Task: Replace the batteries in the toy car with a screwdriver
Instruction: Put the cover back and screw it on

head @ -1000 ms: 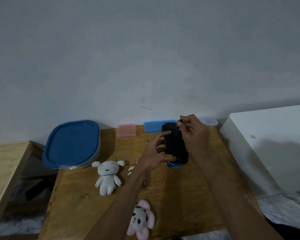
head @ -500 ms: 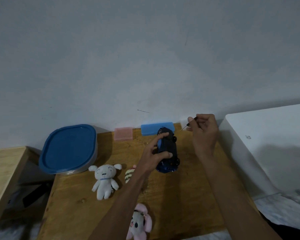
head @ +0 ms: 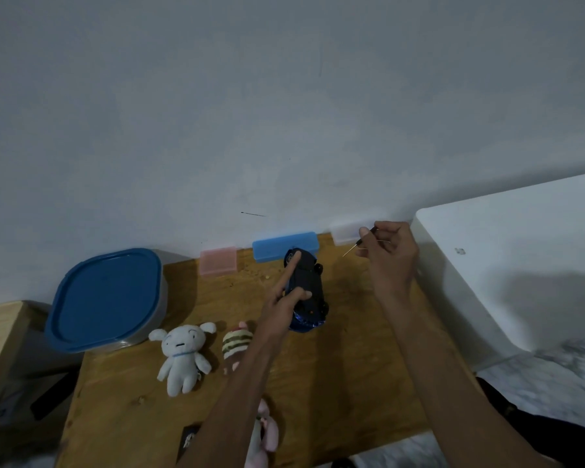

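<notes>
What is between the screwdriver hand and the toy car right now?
Nothing visible. The right hand holds the screwdriver above bare table, right of the car. The left hand grips the car from its other side.

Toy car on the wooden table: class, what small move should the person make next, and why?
Probably bring the screwdriver tip back down to the toy car. The right hand pinches the tool in the air, clear of the car, while the left hand grips the car on the wooden table.
</notes>
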Motion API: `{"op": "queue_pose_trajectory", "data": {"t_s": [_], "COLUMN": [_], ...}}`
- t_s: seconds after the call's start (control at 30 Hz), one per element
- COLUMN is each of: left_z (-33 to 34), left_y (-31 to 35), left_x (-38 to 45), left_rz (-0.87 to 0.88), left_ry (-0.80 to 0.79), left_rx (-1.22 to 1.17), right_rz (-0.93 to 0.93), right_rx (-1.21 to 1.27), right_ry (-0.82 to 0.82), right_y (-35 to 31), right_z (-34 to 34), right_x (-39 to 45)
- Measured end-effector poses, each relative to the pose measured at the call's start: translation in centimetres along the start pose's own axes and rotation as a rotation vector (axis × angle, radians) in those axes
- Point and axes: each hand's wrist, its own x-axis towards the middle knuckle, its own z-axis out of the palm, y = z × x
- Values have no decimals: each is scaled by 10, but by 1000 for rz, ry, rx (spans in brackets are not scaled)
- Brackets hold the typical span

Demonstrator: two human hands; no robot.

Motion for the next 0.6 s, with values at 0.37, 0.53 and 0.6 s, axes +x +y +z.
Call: {"op": "queue_pose_trajectory", "data": {"t_s": [0.37,0.53,0.6], "left_z": [8,10,11], "left_y": [-7,-3,-3], "left_x": [2,-4,-4], "left_rz": [-173,-217,-229], "left_ry": [-9,-60,-74], "left_rx": [-255,-479,-507], "right_rz": [32,42,41], "right_rx": [2,1,2], "right_ry": [-12,-6,-3], "right_y": [5,3,2], "right_z": [-12,-16,-18], "right_x": [1,-1,-1]}}
